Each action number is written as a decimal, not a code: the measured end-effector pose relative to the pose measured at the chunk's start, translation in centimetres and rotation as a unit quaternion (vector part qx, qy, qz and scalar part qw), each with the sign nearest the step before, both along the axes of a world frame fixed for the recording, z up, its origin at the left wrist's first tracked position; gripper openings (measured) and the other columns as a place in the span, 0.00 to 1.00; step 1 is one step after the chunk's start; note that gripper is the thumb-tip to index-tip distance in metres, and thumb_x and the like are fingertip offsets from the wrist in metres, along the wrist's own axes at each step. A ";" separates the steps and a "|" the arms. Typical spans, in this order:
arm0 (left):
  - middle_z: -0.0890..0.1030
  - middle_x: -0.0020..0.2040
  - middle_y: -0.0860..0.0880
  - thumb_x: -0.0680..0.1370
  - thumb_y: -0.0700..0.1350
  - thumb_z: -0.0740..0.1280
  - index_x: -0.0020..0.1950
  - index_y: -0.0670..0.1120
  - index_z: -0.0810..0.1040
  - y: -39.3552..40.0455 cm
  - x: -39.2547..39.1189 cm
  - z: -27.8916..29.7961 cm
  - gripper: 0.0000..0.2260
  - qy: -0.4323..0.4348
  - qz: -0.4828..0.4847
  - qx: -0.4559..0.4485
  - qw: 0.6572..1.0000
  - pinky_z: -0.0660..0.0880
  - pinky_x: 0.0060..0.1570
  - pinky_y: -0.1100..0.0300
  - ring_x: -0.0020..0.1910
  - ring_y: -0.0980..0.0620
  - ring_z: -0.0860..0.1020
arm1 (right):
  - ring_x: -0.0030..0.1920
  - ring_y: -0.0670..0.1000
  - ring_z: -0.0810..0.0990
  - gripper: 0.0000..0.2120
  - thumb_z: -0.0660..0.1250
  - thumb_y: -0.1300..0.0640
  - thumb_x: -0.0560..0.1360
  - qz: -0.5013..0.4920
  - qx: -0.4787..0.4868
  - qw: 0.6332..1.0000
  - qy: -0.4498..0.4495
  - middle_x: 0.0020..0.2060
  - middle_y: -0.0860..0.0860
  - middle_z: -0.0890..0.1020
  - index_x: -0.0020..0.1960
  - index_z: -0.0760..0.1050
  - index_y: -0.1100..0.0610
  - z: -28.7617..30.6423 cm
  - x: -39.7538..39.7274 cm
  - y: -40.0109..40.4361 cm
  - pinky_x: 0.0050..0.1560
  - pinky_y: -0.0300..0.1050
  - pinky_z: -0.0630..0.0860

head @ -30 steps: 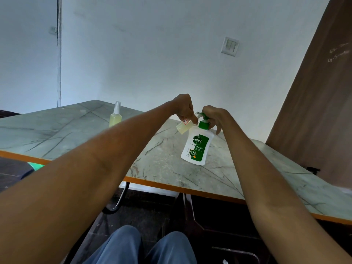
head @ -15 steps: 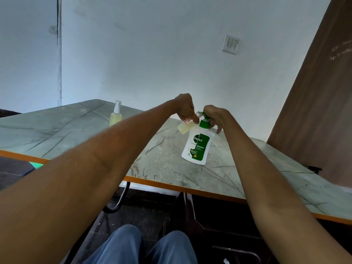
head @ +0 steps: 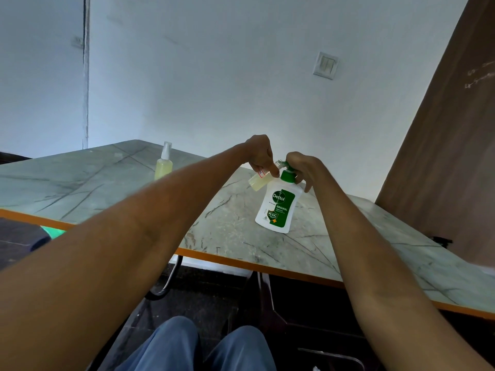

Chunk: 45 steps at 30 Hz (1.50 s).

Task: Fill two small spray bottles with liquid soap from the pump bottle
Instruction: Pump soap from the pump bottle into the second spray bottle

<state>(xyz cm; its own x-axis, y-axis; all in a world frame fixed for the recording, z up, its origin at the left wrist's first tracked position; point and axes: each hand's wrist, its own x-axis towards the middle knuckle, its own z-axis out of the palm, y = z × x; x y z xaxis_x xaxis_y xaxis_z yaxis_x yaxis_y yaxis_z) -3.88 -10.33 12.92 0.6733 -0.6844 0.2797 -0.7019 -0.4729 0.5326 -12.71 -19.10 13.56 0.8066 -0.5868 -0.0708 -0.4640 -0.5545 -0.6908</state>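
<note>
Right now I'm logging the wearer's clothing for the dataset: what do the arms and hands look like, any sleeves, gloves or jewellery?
Both forearms are bare, with no sleeves in view. The left hand and right hand wear no gloves, and no rings, watch or bracelets show. Blue trousers cover the knees below.

The desk (head: 112, 188) looks like smooth stone. The pump bottle (head: 278, 207) is shiny white plastic. The small spray bottle (head: 164, 167) is see-through plastic.

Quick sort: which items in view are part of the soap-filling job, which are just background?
Job:
- pump bottle, right hand on its pump
- small bottle, tilted at the spout, left hand holding it
- capped spray bottle, standing apart

Background:
- table
- wall switch
</note>
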 end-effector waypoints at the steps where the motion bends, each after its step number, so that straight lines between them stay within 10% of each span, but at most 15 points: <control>1: 0.82 0.43 0.43 0.65 0.47 0.78 0.50 0.36 0.82 0.0 0.0 0.1 0.20 0.003 0.000 -0.003 1.000 0.77 0.34 0.66 0.32 0.52 0.78 | 0.67 0.59 0.70 0.13 0.45 0.62 0.80 0.002 -0.002 1.000 0.001 0.64 0.62 0.72 0.54 0.67 0.64 0.1 -0.1 0.0 0.51 0.50 0.67; 6: 0.82 0.45 0.42 0.65 0.48 0.77 0.51 0.36 0.82 0.0 0.0 0.5 0.20 -0.002 -0.001 -0.001 1.000 0.76 0.32 0.67 0.32 0.53 0.78 | 0.57 0.57 0.75 0.12 0.46 0.64 0.79 -0.006 -0.017 1.000 -0.007 0.56 0.60 0.74 0.39 0.62 0.60 0.6 -0.2 0.5 0.36 0.48 0.67; 9: 0.82 0.45 0.42 0.65 0.48 0.78 0.51 0.36 0.82 -0.1 0.1 0.4 0.20 0.002 -0.001 -0.002 1.000 0.76 0.31 0.68 0.32 0.53 0.78 | 0.64 0.58 0.73 0.13 0.45 0.64 0.79 0.004 -0.017 1.000 -0.004 0.52 0.59 0.72 0.38 0.62 0.61 0.5 -0.1 0.2 0.44 0.50 0.67; 14: 0.81 0.44 0.43 0.65 0.47 0.78 0.51 0.36 0.82 -0.1 0.2 0.1 0.20 0.006 -0.004 0.003 1.000 0.77 0.33 0.67 0.33 0.52 0.78 | 0.68 0.58 0.68 0.12 0.44 0.62 0.80 -0.005 0.009 1.000 -0.007 0.68 0.62 0.69 0.47 0.64 0.63 0.1 -0.2 0.4 0.62 0.53 0.68; 22: 0.82 0.45 0.41 0.65 0.47 0.78 0.50 0.35 0.82 0.0 -0.1 0.3 0.21 0.005 0.000 -0.009 1.000 0.77 0.34 0.65 0.34 0.50 0.78 | 0.65 0.58 0.72 0.10 0.45 0.62 0.80 -0.011 -0.012 1.000 -0.011 0.59 0.60 0.75 0.51 0.64 0.64 0.4 -0.2 0.3 0.38 0.48 0.65; 36: 0.82 0.44 0.42 0.65 0.47 0.78 0.50 0.36 0.82 0.1 -0.1 0.0 0.20 0.001 0.000 0.002 1.000 0.77 0.33 0.65 0.33 0.51 0.78 | 0.66 0.58 0.71 0.20 0.45 0.61 0.80 -0.011 -0.041 0.999 -0.001 0.66 0.62 0.71 0.67 0.64 0.67 -0.1 -0.2 0.5 0.48 0.49 0.65; 45: 0.82 0.42 0.43 0.65 0.47 0.78 0.49 0.36 0.82 0.2 -0.2 0.5 0.19 0.003 -0.001 -0.007 1.000 0.75 0.29 0.68 0.30 0.53 0.77 | 0.55 0.56 0.75 0.11 0.45 0.62 0.79 0.004 -0.033 0.999 -0.010 0.62 0.61 0.74 0.47 0.65 0.62 0.8 -0.6 0.9 0.32 0.46 0.66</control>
<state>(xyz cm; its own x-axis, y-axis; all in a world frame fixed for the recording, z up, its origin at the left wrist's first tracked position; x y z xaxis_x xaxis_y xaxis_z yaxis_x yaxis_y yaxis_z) -4.12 -10.09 13.42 0.6732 -0.6817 0.2864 -0.7002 -0.4634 0.5431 -13.28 -18.16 14.40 0.8118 -0.5836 -0.0162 -0.4464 -0.6026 -0.6615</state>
